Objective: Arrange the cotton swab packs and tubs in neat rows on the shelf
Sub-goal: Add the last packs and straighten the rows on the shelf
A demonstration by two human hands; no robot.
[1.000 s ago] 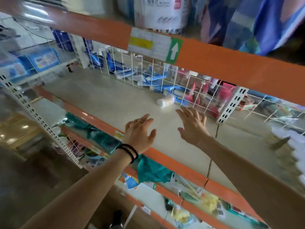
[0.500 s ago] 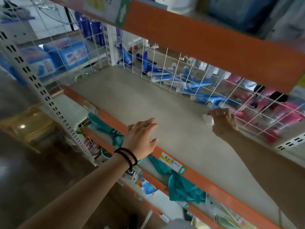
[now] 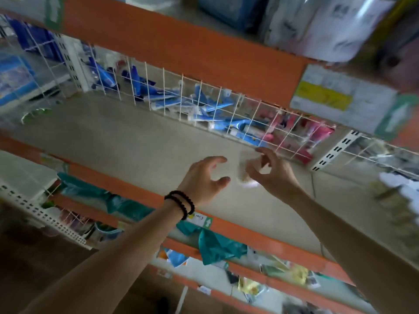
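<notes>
Orange steel edges the shelf (image 3: pixel 127 141) in front of me, and its pale board lies mostly bare from the far left up to the wire grid (image 3: pixel 204 105) at the back. Behind that grid, on the left and middle, lie blue packs (image 3: pixel 158 96) in a loose heap; further right the packs turn pink (image 3: pixel 317 134).

Below the shelf's front lip, on the left, teal plastic (image 3: pixel 127 205) hangs over the edge of the lower level.

My left hand (image 3: pixel 204 180) is raised over the shelf board near its middle, fingers spread and loosely curved with the thumb apart, holding nothing. A double strand of black beads (image 3: pixel 181 202) circles that wrist. A small price label (image 3: pixel 200 219) sits on the orange lip just under the wrist.

Just to the right, my right hand (image 3: pixel 269 175) is lifted close to the wire grid, its fingers curled around a small clear tub (image 3: pixel 244 175) with something white inside. The tub is blurred, so I cannot read what is in it or tell whether it is upright. It is up off the board, between my two hands, nearer the right one.

Further right, a white slotted bracket (image 3: pixel 331 150) stands at the back of the shelf, and beyond it, at the right edge, a blurred stack of pale packs (image 3: pixel 399 196) rests on the board. Above, on the upper orange beam, a yellow and white label (image 3: pixel 335 100) is stuck.
</notes>
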